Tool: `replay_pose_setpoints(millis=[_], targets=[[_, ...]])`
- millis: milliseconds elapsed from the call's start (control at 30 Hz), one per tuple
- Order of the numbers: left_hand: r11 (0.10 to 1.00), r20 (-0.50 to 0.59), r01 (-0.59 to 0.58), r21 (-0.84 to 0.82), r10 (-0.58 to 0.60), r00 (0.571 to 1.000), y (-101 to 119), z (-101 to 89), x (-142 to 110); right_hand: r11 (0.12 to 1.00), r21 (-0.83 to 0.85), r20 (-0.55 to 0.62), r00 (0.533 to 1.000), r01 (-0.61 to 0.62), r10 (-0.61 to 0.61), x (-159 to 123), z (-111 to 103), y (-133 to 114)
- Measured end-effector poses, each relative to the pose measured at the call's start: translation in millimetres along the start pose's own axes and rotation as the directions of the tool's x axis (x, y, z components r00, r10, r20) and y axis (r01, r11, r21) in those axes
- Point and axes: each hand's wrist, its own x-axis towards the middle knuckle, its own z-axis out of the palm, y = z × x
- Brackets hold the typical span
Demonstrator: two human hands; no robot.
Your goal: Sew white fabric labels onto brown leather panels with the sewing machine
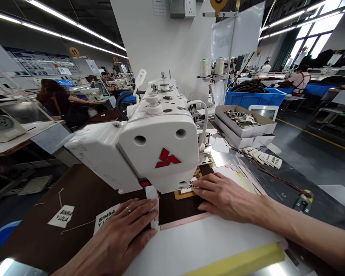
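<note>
My left hand (122, 234) lies flat, fingers stretched out, on dark brown fabric (178, 209) and a narrow white strip (152, 197). My right hand (230, 195) is also flat, its fingertips at a "BIMBA Y LOLA" label (186, 187) beside a yellow-edged plate (179, 194). The head of a white sewing machine (160, 138) stands over the label and hides its needle area. In front of both hands is a white sheet (195, 241) with pink edging and a yellow strip (235, 262). Another printed label (99, 222) is partly covered by my left hand.
Left on the brown fabric lies a loose label (61, 216) with string. A cardboard box (241, 132) of labels stands back right, near fanned labels (263, 157) and a red-black cable (270, 174). Behind are a blue crate (253, 99) and thread cones (203, 68). Several people work farther off.
</note>
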Motion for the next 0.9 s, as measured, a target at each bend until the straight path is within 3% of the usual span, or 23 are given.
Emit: replay_pose_setpoints(millis=[200, 333, 467, 633, 767, 900], targets=[[0.992, 0.025, 0.009, 0.124, -0.012, 1.000, 17.0, -4.8, -10.7, 1.000, -0.012, 0.033, 0.999, -0.025, 0.026, -12.3, -4.3, -6.2], [0.998, 0.032, -0.008, 0.066, 0.006, 0.999, 29.4, -17.5, -27.2, 1.000, 0.013, 0.043, 0.999, -0.003, 0.002, -16.7, -3.8, -16.9], [0.999, 0.048, 0.046, 0.009, -0.047, 0.998, 26.5, -28.7, -33.6, 0.998, 0.028, 0.036, 0.998, 0.050, -0.051, -13.8, -3.6, -27.7], [0.995, 0.041, 0.090, -0.034, -0.089, 0.995, 16.8, -22.6, -15.3, 0.995, 0.042, 0.039, 0.995, 0.085, -0.087, -1.0, -3.9, -35.2], [0.983, 0.101, 0.150, -0.106, -0.139, 0.985, 14.3, -11.6, 7.7, 0.995, 0.067, 0.044, 0.996, 0.072, -0.075, 6.7, 1.1, -38.0], [0.980, 0.112, 0.108, -0.167, -0.090, 0.990, 13.2, -1.6, 23.3, 0.994, 0.077, -0.016, 0.997, 0.079, -0.078, 9.7, 10.8, -39.3]])
